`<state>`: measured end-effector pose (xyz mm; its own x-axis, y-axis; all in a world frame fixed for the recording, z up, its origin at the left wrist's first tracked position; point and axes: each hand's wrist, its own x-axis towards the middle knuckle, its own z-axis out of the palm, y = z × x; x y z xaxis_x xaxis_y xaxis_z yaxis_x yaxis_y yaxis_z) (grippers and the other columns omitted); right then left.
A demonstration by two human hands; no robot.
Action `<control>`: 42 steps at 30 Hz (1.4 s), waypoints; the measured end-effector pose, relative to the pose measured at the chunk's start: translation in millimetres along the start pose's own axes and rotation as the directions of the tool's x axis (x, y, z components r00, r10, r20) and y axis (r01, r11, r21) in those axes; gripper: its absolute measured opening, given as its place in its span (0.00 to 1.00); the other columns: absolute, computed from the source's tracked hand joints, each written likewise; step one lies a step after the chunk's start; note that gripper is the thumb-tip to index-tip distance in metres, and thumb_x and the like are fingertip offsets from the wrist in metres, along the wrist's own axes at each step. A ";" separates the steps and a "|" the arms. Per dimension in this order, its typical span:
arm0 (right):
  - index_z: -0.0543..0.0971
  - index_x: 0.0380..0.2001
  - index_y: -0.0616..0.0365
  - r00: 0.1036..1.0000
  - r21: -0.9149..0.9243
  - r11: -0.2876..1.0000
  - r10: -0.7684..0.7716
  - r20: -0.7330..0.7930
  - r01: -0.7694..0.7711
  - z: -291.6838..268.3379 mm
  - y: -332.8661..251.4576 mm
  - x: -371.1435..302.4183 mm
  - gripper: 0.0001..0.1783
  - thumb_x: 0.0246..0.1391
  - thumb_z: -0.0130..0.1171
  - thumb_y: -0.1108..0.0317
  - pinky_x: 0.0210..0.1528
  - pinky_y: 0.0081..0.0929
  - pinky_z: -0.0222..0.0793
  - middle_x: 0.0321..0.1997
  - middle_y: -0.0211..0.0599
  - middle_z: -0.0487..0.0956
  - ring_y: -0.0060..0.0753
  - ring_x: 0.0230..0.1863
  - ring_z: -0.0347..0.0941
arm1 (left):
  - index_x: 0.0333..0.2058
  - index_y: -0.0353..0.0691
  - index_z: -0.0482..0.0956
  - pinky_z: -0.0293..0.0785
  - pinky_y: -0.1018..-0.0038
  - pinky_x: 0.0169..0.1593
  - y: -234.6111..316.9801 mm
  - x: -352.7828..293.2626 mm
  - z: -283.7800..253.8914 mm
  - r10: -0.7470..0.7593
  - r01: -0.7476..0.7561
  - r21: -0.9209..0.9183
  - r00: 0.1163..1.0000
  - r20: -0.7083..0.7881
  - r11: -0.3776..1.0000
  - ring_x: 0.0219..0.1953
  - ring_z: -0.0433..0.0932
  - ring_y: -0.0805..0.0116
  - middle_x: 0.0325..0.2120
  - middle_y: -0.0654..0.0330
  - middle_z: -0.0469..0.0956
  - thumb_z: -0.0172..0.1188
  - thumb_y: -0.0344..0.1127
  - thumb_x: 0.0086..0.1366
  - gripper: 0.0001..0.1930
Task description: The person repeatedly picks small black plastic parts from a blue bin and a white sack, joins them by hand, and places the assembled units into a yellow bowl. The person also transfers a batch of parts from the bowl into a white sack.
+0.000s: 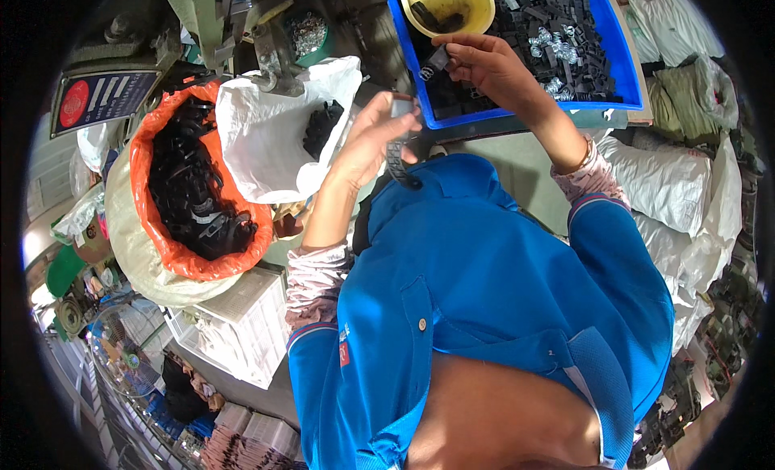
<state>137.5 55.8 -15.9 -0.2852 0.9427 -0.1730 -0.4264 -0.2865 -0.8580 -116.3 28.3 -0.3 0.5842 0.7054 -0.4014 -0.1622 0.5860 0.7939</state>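
Note:
My left hand (373,140) is closed around a dark ribbed strap-like part (395,161) with a greyish block at its upper end. The strap's tail hangs below the fingers. Over the near left side of a blue tray (617,105), my right hand (484,65) pinches a small black plastic piece (438,60). A metal coil spring (426,73) shows at the end of that piece. Loose black plastic parts (585,22) fill the tray, with shiny coil springs (553,46) lying in a cluster on top. A yellow bowl (485,19) sits at the tray's far left, dark pieces inside.
Left of my left hand stands a white sack (257,151) with black parts. Beyond it, an orange-lined bag (144,195) holds dark parts. A green bucket (324,48) contains small metal bits. Metal machinery (278,54) overhangs the white sack. Stuffed white sacks (658,183) line the right.

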 end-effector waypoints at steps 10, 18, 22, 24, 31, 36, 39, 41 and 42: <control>0.78 0.45 0.61 0.995 -0.387 0.921 0.001 0.102 0.038 16.4 -10.7 13.3 0.15 0.60 0.62 0.63 0.38 0.16 0.69 0.33 0.24 0.77 0.14 0.32 0.72 | 0.50 0.41 0.73 0.68 0.81 0.22 -5.0 -11.7 3.3 0.000 0.000 -0.006 1.000 0.001 1.000 0.37 0.75 0.77 0.42 0.62 0.78 0.65 0.36 0.63 0.18; 0.79 0.41 0.61 0.993 -0.440 0.897 0.010 0.118 0.044 21.3 -7.7 15.1 0.14 0.58 0.64 0.63 0.38 0.16 0.69 0.32 0.26 0.78 0.16 0.32 0.73 | 0.52 0.41 0.71 0.68 0.82 0.22 -7.0 -13.4 4.2 0.008 -0.008 0.000 1.000 -0.009 1.000 0.36 0.74 0.77 0.44 0.60 0.77 0.65 0.36 0.63 0.21; 0.79 0.41 0.61 0.992 -0.427 0.903 0.023 0.122 0.032 20.1 -1.5 14.9 0.14 0.58 0.64 0.63 0.37 0.17 0.70 0.31 0.27 0.78 0.17 0.31 0.74 | 0.51 0.42 0.70 0.68 0.82 0.22 -7.2 -12.3 4.8 0.001 -0.001 -0.006 1.000 -0.011 1.000 0.36 0.74 0.75 0.44 0.59 0.77 0.65 0.37 0.63 0.20; 0.79 0.41 0.61 0.989 -0.407 0.913 0.046 0.143 0.016 23.2 2.0 13.9 0.14 0.58 0.64 0.63 0.36 0.17 0.70 0.31 0.27 0.78 0.17 0.31 0.74 | 0.50 0.42 0.70 0.68 0.82 0.21 -7.2 -10.9 5.9 0.006 -0.006 -0.021 1.000 -0.014 1.000 0.37 0.74 0.75 0.43 0.59 0.78 0.65 0.38 0.63 0.19; 0.79 0.38 0.62 0.989 -0.419 0.908 0.061 0.135 0.001 30.1 7.9 9.9 0.11 0.58 0.64 0.65 0.35 0.17 0.70 0.31 0.28 0.79 0.17 0.30 0.74 | 0.47 0.42 0.70 0.68 0.82 0.21 -9.4 -8.8 5.0 0.006 -0.006 -0.037 1.000 -0.023 0.999 0.37 0.74 0.74 0.44 0.58 0.77 0.64 0.38 0.64 0.16; 0.79 0.34 0.61 0.987 -0.411 0.912 0.056 0.147 0.009 42.4 4.9 0.3 0.09 0.58 0.63 0.66 0.37 0.17 0.69 0.32 0.28 0.79 0.16 0.32 0.73 | 0.48 0.41 0.64 0.71 0.81 0.20 -11.4 -4.9 7.6 0.093 -0.094 -0.018 0.992 -0.085 0.995 0.38 0.75 0.73 0.41 0.58 0.75 0.64 0.31 0.63 0.19; 0.80 0.34 0.61 0.969 -0.346 0.937 0.047 0.244 0.042 42.2 10.6 -3.7 0.08 0.59 0.62 0.67 0.39 0.18 0.68 0.37 0.28 0.78 0.15 0.36 0.72 | 0.48 0.40 0.59 0.75 0.80 0.20 -15.1 -1.5 8.6 0.209 -0.206 0.039 0.970 -0.120 0.978 0.38 0.75 0.72 0.42 0.56 0.72 0.64 0.24 0.61 0.23; 0.79 0.34 0.61 0.959 -0.358 0.930 0.022 0.281 0.084 39.3 13.1 -5.3 0.08 0.60 0.61 0.67 0.41 0.19 0.68 0.41 0.28 0.77 0.16 0.39 0.71 | 0.48 0.40 0.57 0.77 0.80 0.22 -18.8 1.8 8.2 0.312 -0.299 0.106 0.940 -0.138 0.948 0.38 0.76 0.70 0.44 0.54 0.69 0.64 0.20 0.59 0.26; 0.79 0.36 0.63 0.961 -0.372 0.924 0.018 0.275 0.089 37.8 9.8 -6.4 0.09 0.61 0.60 0.66 0.44 0.20 0.68 0.44 0.30 0.76 0.17 0.40 0.72 | 0.48 0.40 0.56 0.79 0.79 0.23 -19.3 3.7 9.3 0.373 -0.352 0.149 0.916 -0.150 0.924 0.38 0.77 0.70 0.45 0.54 0.68 0.64 0.19 0.58 0.27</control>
<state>102.7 40.4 -4.9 -0.5179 0.8540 -0.0487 -0.1003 -0.1171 -0.9880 -103.6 15.9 -12.9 0.3555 0.9241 -0.1399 -0.2374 0.2341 0.9428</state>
